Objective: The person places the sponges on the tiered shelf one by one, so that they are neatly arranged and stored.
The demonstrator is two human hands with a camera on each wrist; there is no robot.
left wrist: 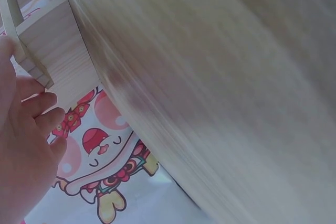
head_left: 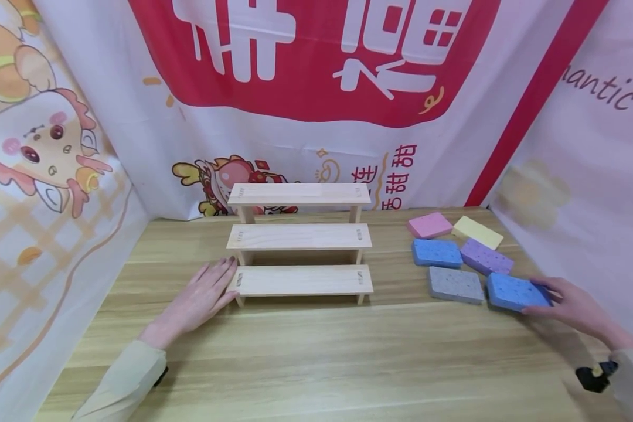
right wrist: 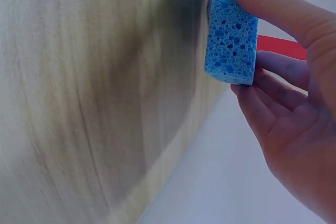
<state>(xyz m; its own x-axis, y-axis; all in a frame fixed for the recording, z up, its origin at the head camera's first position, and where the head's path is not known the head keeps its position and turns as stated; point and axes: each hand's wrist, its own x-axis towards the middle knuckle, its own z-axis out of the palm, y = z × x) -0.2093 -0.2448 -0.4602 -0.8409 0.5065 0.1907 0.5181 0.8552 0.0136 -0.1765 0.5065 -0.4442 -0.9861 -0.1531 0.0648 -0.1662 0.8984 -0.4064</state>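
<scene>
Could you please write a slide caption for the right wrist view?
The right hand grips a porous blue sponge, with the wood-grain tabletop filling the frame's left side.

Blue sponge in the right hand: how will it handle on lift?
The blue sponge is probably light for its size, given the pores across its side. It likely gives slightly under the right hand's pinch, though its crisp block shape suggests it won't flop. Flat faces make rolling unlikely.

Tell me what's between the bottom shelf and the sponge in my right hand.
The head view shows a gray sponge, then bare tabletop toward the shelf.
</scene>
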